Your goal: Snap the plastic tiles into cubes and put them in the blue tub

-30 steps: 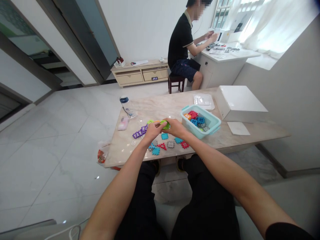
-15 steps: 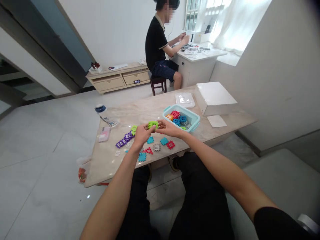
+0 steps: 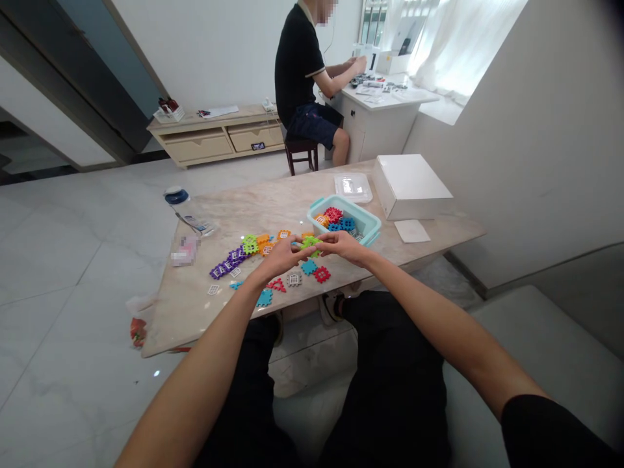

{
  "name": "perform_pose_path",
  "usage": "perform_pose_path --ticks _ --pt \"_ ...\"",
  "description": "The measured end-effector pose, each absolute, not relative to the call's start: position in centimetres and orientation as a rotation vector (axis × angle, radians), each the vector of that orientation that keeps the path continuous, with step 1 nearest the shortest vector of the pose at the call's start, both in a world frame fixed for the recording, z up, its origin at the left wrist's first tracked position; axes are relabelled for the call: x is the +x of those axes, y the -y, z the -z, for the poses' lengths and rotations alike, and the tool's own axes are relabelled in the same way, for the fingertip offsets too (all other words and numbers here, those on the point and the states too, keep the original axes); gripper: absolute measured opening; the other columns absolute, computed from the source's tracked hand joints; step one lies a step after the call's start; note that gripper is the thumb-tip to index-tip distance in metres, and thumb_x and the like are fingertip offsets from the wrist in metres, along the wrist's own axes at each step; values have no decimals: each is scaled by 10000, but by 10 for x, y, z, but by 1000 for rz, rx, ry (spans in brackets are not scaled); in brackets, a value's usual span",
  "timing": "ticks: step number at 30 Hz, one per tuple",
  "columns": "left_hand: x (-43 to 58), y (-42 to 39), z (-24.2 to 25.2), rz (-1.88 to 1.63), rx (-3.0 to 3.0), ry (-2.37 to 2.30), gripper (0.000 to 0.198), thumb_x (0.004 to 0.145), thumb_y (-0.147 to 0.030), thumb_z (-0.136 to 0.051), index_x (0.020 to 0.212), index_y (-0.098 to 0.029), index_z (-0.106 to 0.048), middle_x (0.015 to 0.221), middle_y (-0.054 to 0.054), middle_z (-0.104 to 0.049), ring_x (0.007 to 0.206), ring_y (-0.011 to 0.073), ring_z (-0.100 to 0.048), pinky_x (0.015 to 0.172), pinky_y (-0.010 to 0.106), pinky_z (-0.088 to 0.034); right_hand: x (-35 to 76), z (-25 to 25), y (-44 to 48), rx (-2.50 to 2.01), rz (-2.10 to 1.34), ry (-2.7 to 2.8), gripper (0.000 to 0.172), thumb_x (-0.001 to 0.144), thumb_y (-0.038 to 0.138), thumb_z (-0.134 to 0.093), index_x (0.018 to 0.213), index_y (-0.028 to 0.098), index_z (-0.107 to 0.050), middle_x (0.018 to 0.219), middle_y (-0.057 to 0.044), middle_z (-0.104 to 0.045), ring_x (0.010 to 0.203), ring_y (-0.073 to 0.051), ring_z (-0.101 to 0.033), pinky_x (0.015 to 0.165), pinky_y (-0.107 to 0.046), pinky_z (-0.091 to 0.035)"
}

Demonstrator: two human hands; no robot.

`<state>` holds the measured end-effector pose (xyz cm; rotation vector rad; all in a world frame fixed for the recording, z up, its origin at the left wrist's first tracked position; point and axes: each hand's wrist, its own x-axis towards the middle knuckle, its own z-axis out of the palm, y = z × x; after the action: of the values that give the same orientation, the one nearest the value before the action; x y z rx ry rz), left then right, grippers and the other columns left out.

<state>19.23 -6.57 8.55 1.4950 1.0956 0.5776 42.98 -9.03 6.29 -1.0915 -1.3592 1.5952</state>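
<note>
Both my hands meet over the marble table (image 3: 273, 208) and pinch a green interlocking plastic tile (image 3: 310, 243) between them. My left hand (image 3: 280, 258) grips it from the left, my right hand (image 3: 344, 246) from the right. Under and around them lie loose tiles: a blue tile (image 3: 308, 266), a red tile (image 3: 321, 274), a grey tile (image 3: 293, 279) and a red triangle (image 3: 277, 285). A joined row of purple, green and orange tiles (image 3: 244, 250) stretches to the left. A teal bin (image 3: 364, 224) with several coloured tiles stands just right of my hands.
A white box (image 3: 410, 185), a clear lid (image 3: 353, 187) and a paper sheet (image 3: 412, 231) sit at the table's right end. A water bottle (image 3: 188, 211) lies at the left. Another person (image 3: 307, 71) sits on a stool at a white desk (image 3: 385, 110) behind.
The view has swung, so the table sits further left and lower. My hands still hold the green tile, now slightly nearer the table's front edge; the joined row shows more.
</note>
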Motion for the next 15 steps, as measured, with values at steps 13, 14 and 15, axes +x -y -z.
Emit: perform_pose_path --ticks 13,14,15 --pt "179 80 -93 -854 1651 -1200 326 779 -392 -924 975 -233 -718 1012 123 -751 1162 352 -663 956 332 -495 480 -50 -18 -1727 -971 762 304 937 310 -808 1121 81 -731 1000 -101 -780 840 -131 -714 744 -229 -618" --pt "175 81 -92 -855 1656 -1197 313 789 -394 -914 968 -232 -715 1009 125 -751 1159 352 -666 957 335 -501 478 -47 -24 -1787 -933 781 320 928 325 -819 1109 77 -729 956 -94 -773 813 -135 -701 725 -236 -611" --pt "171 82 -92 -843 1682 -1209 306 803 -406 -902 966 -231 -712 1011 126 -754 1151 351 -673 959 340 -510 476 -44 -27 -1830 -903 807 334 917 337 -830 1097 75 -729 918 -89 -764 792 -140 -689 711 -243 -604"
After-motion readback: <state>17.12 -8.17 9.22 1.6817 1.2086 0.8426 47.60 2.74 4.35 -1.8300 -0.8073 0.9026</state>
